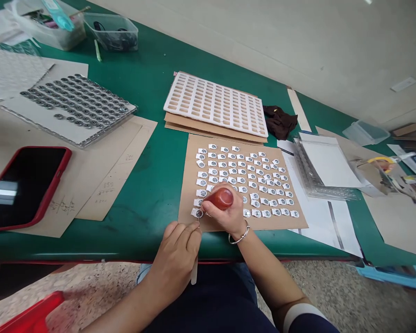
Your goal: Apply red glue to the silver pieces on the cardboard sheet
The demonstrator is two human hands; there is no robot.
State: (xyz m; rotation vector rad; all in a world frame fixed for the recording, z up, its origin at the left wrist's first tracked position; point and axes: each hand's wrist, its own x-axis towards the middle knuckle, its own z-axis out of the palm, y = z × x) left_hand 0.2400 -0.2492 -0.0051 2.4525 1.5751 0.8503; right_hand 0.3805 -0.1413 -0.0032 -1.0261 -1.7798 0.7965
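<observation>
By the near-left corner of the cardboard sheet (189,178) lies a tabbed disc (197,212). The right hand (227,210) grips a rounded reddish-brown object (223,198) just over it—screening part of the nearest rows—while the left hand (180,245) pinches a thin pale tool (194,270). Past the sheet's far edge sits a white tray (215,121); past its right edge, stacked plastic (310,178). A phone (26,187) lies toward the green desk's (149,185) near edge—pale wall (298,46) behind, speckled floor (100,300) below.
</observation>
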